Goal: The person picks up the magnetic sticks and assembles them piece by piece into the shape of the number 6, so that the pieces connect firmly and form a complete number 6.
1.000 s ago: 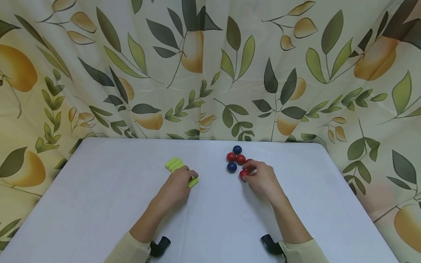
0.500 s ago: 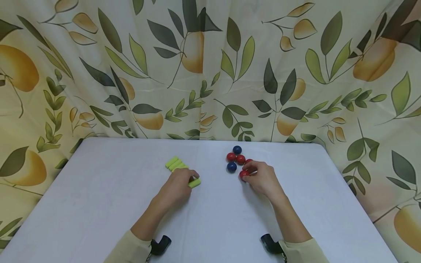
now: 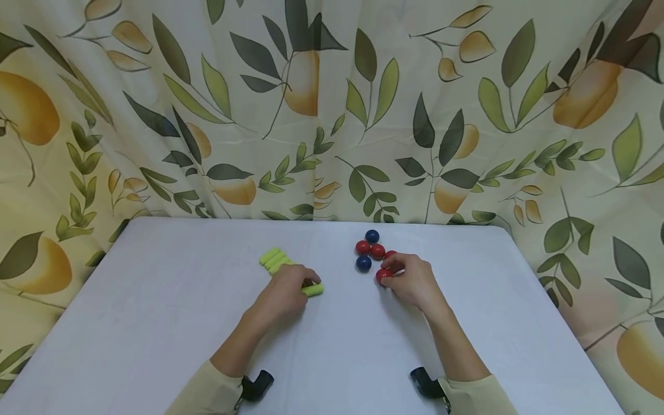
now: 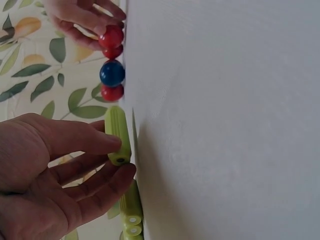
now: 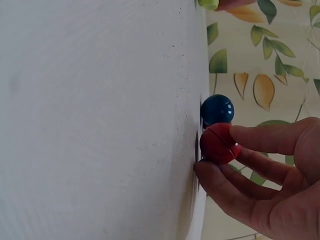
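Nearby, a white tabletop (image 3: pixel 332 346) stretches back to a leaf-and-fruit curtain (image 3: pixel 332 161). Your left hand (image 3: pixel 282 292) pinches a green stick (image 4: pixel 116 131) near other green sticks (image 3: pixel 272 257); your right hand (image 3: pixel 413 282) pinches a red ball (image 5: pixel 216 145) nearer you than the other balls (image 3: pixel 377 252). Only the left wrist view shows the stick's ribbing and dark-centred end; only the right, the ball's seam.

Left hand (image 3: pixel 284 289): moved slightly rightward over the past second. Green stick (image 3: pixel 313 290), one, in its fingers: carried along, tilt in the head view now flatter. Gap between the stick and the nearest red ball (image 3: pixel 383 276): narrower than before.
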Tool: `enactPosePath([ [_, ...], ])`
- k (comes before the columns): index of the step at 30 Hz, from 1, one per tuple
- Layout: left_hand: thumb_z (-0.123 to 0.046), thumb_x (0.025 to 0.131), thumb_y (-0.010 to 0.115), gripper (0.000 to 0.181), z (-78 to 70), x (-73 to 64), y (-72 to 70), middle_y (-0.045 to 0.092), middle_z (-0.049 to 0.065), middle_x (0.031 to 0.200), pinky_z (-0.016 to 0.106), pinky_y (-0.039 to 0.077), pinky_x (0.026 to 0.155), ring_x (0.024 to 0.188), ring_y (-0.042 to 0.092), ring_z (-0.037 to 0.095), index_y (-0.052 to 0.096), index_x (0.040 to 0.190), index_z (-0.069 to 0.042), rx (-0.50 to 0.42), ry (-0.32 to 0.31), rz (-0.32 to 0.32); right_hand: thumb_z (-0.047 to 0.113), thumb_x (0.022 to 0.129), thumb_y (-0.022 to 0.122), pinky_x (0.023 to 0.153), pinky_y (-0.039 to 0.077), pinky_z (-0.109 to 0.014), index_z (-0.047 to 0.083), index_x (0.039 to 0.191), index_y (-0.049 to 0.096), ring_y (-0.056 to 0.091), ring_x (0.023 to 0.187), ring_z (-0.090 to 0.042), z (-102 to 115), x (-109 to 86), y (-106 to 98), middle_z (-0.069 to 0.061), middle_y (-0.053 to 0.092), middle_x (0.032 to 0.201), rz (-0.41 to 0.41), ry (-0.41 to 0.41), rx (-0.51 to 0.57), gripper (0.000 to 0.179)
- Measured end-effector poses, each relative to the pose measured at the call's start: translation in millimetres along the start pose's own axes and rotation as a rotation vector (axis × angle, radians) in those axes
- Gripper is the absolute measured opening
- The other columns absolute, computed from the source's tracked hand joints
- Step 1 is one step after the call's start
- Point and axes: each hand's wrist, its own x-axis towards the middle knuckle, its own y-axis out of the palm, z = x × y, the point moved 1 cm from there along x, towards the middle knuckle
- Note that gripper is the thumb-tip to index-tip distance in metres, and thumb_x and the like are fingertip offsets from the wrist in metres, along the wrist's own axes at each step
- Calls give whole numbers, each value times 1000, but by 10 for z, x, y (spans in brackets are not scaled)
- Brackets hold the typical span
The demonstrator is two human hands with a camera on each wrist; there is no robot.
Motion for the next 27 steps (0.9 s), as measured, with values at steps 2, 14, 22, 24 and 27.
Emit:
enactPosePath([
  [2, 19, 84, 59, 43, -6, 6, 2, 74, 8, 108, 41, 56, 95, 104, 67, 23, 77, 115, -4, -2, -4, 8, 14, 90, 78, 75, 59, -32, 7, 114, 74, 64, 106, -32, 12, -4, 10, -14, 71, 110, 14, 1, 12, 25],
  [14, 12, 88, 65, 40, -121, 146, 34, 73, 6, 113, 42, 54, 100, 107, 62, 22, 77, 119, -11, -13, -10, 68, 11, 90, 78, 76, 60, -33, 7, 115, 74, 68, 99, -28, 50, -40, 53, -13, 72, 109, 36, -29, 19, 26],
  [22, 9, 90, 68, 38, -153, 205, 70, 73, 6, 114, 41, 54, 102, 108, 62, 22, 77, 120, -12, -19, 9, 92, 10, 89, 79, 77, 61, -34, 7, 116, 74, 69, 98, -26, 90, -77, 89, -12, 72, 109, 46, -25, 30, 27],
  [24, 9, 90, 68, 38, -144, 216, 69, 73, 7, 114, 41, 54, 103, 108, 62, 22, 77, 120, -12, -22, 10, 95, 9, 90, 79, 78, 61, -35, 7, 116, 74, 69, 98, -26, 98, -85, 98, -12, 72, 109, 49, -35, 31, 26],
  [27, 10, 90, 67, 38, -140, 238, 66, 73, 6, 114, 42, 53, 103, 108, 62, 22, 77, 120, -11, -22, 25, 98, 10, 90, 80, 78, 61, -35, 8, 115, 75, 69, 98, -25, 117, -95, 108, -11, 72, 109, 45, -41, 24, 26],
])
